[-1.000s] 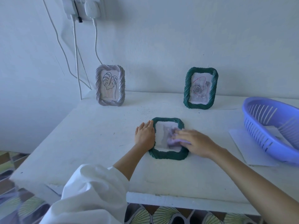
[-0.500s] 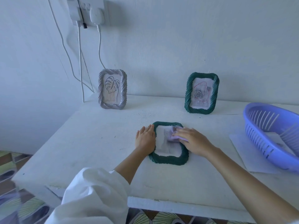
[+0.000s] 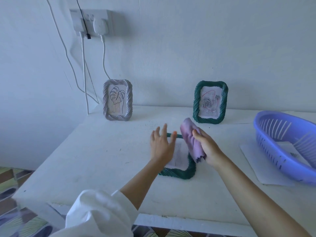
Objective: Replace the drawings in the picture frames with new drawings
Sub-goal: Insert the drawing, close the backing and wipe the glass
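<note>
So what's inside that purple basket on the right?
White paper lies in the basket; whether it is one sheet or several I cannot tell. The near wall and the picture's edge hide the rest.

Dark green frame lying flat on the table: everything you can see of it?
The dark green rectangular picture frame with a twisted, rope-like rim and rounded corners lies flat on the white table, pale panel facing up. The open left hand hides its left side; contact unclear. A lilac cloth gripped by the right hand hangs over its right rim.
</note>
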The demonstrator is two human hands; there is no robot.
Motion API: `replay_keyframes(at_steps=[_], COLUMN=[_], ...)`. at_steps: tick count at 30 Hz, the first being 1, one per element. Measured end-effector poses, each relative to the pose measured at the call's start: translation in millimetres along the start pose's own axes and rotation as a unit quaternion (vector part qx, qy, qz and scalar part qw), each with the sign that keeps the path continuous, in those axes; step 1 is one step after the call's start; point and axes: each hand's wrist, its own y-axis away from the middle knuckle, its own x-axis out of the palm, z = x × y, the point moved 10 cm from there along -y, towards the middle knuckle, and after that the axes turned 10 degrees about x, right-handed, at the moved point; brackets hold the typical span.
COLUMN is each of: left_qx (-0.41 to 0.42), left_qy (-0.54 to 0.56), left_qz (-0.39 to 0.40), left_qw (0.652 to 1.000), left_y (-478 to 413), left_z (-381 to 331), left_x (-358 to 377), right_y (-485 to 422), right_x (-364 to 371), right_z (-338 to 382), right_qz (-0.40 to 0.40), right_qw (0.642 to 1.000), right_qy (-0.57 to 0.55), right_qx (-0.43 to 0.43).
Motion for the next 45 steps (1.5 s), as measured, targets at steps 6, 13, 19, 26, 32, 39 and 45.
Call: replay_keyframes(at_steps=[6, 13, 19, 26, 32, 39, 45], left_qx=[-0.009, -0.003, -0.133, -0.219, -0.242, -0.032, -0.1], left_qy=[0.363, 0.191, -0.163, -0.265, -0.287, -0.197, -0.118], left_qz=[-0.052, -0.176, -0.129, -0.022, -0.012, -0.091, 0.139], left_qw=[0.93, 0.966, 0.969, 0.939, 0.927, 0.976, 0.978], left_y=[17, 21, 36, 48, 45, 23, 26], left_z=[-55, -22, 86, 150, 142, 53, 49], left_x=[15, -64, -126, -128, -129, -97, -6], right_y=[5, -6, -13, -12, -11, -8, 8], right_x=[36, -5, -24, -23, -22, -24, -25], right_z=[-8, -4, -54, -59, -58, -54, -45], right_qz=[0.12, -0.107, -0.162, -0.203, -0.208, -0.206, -0.273], right_qw=[0.975, 0.955, 0.841, 0.81, 0.803, 0.824, 0.833], right_qy=[-0.173, 0.271, 0.517, 0.551, 0.558, 0.528, 0.482], right_qx=[0.073, -0.046, -0.007, -0.01, -0.012, 0.003, 0.005])
